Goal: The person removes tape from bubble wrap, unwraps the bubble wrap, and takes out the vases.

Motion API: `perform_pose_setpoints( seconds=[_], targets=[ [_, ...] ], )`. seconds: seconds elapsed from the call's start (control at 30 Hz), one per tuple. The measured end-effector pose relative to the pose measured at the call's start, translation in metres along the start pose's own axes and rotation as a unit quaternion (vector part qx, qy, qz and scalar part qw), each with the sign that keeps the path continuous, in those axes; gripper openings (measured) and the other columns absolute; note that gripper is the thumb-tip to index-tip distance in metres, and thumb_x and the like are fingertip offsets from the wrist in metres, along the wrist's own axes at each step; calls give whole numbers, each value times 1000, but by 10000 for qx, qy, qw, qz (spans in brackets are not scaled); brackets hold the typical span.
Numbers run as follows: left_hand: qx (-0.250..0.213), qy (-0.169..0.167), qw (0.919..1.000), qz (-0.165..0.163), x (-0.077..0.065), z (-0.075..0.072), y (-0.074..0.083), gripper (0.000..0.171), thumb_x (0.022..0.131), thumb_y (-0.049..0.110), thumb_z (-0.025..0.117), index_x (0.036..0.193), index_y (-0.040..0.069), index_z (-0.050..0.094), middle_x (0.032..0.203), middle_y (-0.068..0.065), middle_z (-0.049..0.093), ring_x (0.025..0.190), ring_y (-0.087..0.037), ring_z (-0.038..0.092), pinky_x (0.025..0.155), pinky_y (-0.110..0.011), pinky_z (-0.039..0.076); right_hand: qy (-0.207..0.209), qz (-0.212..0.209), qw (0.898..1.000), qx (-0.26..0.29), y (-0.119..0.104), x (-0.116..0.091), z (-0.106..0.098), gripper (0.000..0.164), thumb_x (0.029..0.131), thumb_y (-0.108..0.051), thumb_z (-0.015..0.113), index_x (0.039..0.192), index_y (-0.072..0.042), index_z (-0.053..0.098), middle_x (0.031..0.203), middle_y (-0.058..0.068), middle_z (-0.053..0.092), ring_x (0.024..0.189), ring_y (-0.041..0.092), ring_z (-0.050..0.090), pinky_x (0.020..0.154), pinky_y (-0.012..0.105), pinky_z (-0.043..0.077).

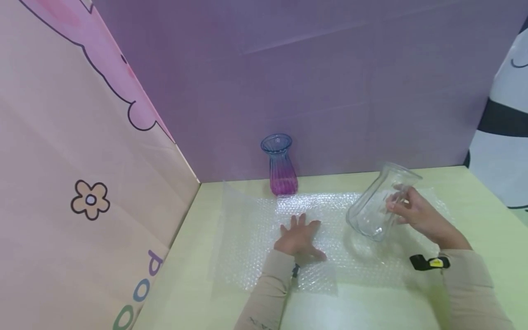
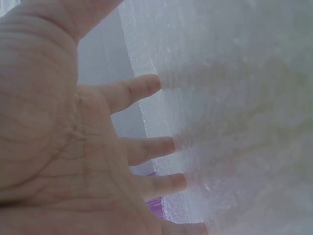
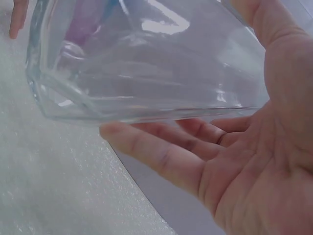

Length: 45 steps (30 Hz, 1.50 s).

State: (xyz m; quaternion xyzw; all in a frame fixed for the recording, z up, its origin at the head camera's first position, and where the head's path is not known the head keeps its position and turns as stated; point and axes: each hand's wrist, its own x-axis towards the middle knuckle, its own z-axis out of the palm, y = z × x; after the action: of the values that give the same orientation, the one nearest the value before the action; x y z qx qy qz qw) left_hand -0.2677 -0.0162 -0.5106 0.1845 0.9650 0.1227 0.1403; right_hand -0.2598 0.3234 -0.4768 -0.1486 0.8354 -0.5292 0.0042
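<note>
My right hand point(image 1: 416, 213) grips a clear glass vase point(image 1: 373, 206) by its upper part, tilted with its mouth to the upper right and its base to the lower left, over a sheet of bubble wrap point(image 1: 255, 247). In the right wrist view the thumb and fingers lie on either side of the glass vase point(image 3: 146, 73). My left hand point(image 1: 299, 238) lies with fingers spread on the bubble wrap. Its fingertips touch the bubble wrap point(image 2: 234, 122) in the left wrist view.
A blue-to-pink ribbed glass vase point(image 1: 282, 169) stands upright at the back edge of the bubble wrap. The pale yellow-green table point(image 1: 187, 284) meets a purple backdrop point(image 1: 330, 91) behind and a printed cloth point(image 1: 82, 137) at left.
</note>
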Motion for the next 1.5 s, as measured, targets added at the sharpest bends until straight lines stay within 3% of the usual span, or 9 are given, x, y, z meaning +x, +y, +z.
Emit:
perform_pose_setpoints(
  seconds=[0.33, 0.5, 0.67, 0.77, 0.9, 1.13, 1.3, 1.4, 1.5],
  targets=[
    [-74, -42, 10000, -49, -3, -1, 0, 105, 70, 59, 87, 158, 34, 35, 171, -14, 18, 156, -48, 17, 119, -76, 21, 298, -198, 9993, -102, -2, 1, 0, 65, 105, -11, 57, 152, 11, 18, 109, -15, 56, 95, -9, 63, 72, 26, 62],
    [-109, -33, 9999, -64, -3, 0, 1, 105, 70, 58, 88, 158, 33, 36, 171, -14, 18, 156, -48, 17, 119, -76, 20, 474, -93, 9988, -99, -3, 2, 1, 68, 103, -13, 60, 152, 11, 20, 107, -20, 55, 96, -13, 60, 72, 24, 62],
    [-57, -25, 10000, -59, -1, 0, 1, 105, 70, 58, 88, 158, 34, 36, 171, -13, 17, 156, -47, 16, 120, -75, 19, 605, 59, 9982, 18, -3, 2, 1, 73, 102, -15, 63, 153, 12, 18, 111, -17, 51, 98, -15, 59, 73, 21, 62],
    [-43, -34, 10000, -56, -1, 1, 1, 105, 70, 58, 88, 158, 34, 36, 172, -13, 17, 156, -47, 15, 120, -75, 19, 677, 113, 9976, -101, -2, 2, 0, 75, 103, -19, 63, 155, 11, 18, 116, -10, 51, 98, -17, 57, 72, 20, 61],
    [-58, -56, 9999, -70, -1, 1, 1, 106, 69, 59, 88, 159, 35, 35, 172, -12, 16, 157, -47, 15, 120, -75, 19, 769, 167, 9966, -258, -3, 1, -2, 77, 103, -23, 63, 157, 9, 17, 113, -10, 53, 95, -19, 57, 72, 20, 61],
    [-121, -48, 9999, -76, -2, 0, 1, 107, 69, 58, 88, 159, 34, 35, 172, -13, 16, 156, -47, 15, 120, -75, 18, 891, 190, 9958, 90, -6, 3, -2, 79, 102, -17, 64, 156, 11, 13, 96, -15, 60, 84, -5, 68, 70, 22, 63],
    [-150, -40, 9999, -55, -4, -1, 1, 106, 70, 57, 88, 159, 33, 35, 172, -14, 16, 156, -47, 15, 120, -76, 18, 1044, 107, 9940, 306, -6, 4, -2, 78, 100, -10, 65, 155, 10, 14, 93, -16, 61, 80, -3, 66, 68, 21, 62],
    [-170, -58, 9998, -61, -5, -2, 2, 106, 70, 57, 88, 159, 33, 35, 172, -15, 15, 156, -48, 14, 120, -76, 17, 1099, 105, 9920, 607, -4, 4, -2, 75, 98, -6, 66, 154, 5, 19, 94, -17, 60, 79, -1, 65, 67, 21, 62],
    [-173, -59, 9998, -73, -5, -2, 3, 106, 70, 56, 88, 159, 32, 35, 172, -15, 16, 156, -47, 14, 120, -76, 18, 1125, 125, 9888, 978, -3, 5, -1, 68, 96, -2, 68, 151, -7, 28, 94, -16, 62, 78, 0, 65, 67, 21, 62]
  ],
)
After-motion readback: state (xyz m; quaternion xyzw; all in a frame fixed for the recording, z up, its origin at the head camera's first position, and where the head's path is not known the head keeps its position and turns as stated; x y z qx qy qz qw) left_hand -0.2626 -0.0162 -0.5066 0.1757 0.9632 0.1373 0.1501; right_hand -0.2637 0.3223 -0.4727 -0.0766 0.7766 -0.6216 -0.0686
